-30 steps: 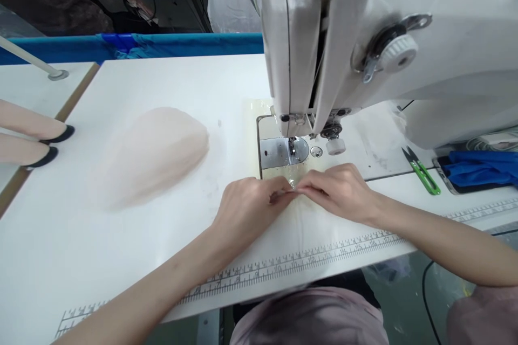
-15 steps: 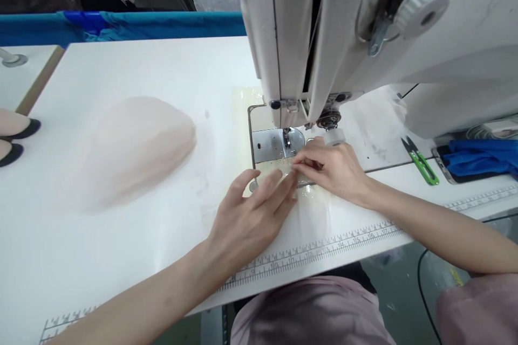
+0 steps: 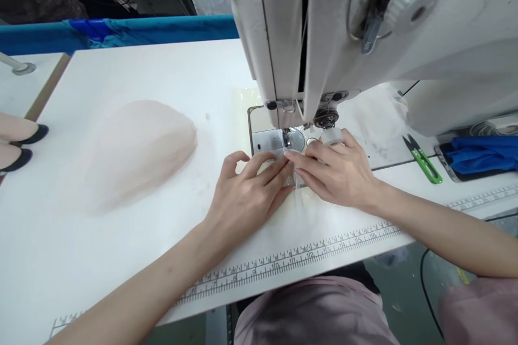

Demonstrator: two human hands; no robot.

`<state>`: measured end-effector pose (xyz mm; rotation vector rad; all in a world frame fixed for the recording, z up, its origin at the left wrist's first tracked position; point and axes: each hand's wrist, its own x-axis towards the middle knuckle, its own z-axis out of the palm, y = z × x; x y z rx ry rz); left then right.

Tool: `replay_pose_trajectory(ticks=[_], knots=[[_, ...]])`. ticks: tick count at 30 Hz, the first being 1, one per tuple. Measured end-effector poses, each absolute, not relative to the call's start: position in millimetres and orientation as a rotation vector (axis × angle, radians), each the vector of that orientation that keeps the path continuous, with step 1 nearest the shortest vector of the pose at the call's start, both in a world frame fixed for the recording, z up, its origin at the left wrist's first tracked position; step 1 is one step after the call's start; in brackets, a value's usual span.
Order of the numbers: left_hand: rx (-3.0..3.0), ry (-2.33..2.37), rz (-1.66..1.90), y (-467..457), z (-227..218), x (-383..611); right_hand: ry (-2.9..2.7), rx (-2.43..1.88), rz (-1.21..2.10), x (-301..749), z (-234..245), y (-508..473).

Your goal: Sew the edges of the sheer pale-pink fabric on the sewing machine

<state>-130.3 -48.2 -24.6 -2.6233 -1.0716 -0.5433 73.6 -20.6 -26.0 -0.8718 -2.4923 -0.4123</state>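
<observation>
A narrow strip of sheer, whitish fabric [image 3: 298, 184] lies under my fingers, just in front of the sewing machine's presser foot [image 3: 286, 137]. My left hand [image 3: 249, 194] rests palm down on it, fingers spread and bent, index and thumb tips apart on the strip. From the other side, my right hand [image 3: 338, 170] pinches the strip, its index finger reaching close to the foot and touching my left fingertips. The metal needle plate [image 3: 267, 140] shows partly behind my hands. What lies beneath the fingers is hidden.
The sewing machine head [image 3: 279, 38] rises over my hands. A pale pink sheer piece [image 3: 162, 140] lies left. Green thread snips [image 3: 423, 159], a phone [image 3: 445, 161] and blue cloth [image 3: 481, 153] are right. A ruler tape [image 3: 283, 263] lines the front edge. Beige, black-tipped shapes [image 3: 20, 135] poke in at left.
Both hands have moved slightly toward the presser foot. My right index finger has stretched out from its curled pinch, and my left index and thumb have parted. The view has shifted a little.
</observation>
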Motion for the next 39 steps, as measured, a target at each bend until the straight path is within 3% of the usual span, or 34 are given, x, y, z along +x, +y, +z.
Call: replay_pose_trajectory(ticks=[39], knots=[[-2.488,-1.170,-0.419,-48.1,-25.4,-124.9,-2.592,-1.084,-0.456,79.1,-30.3,-14.0]])
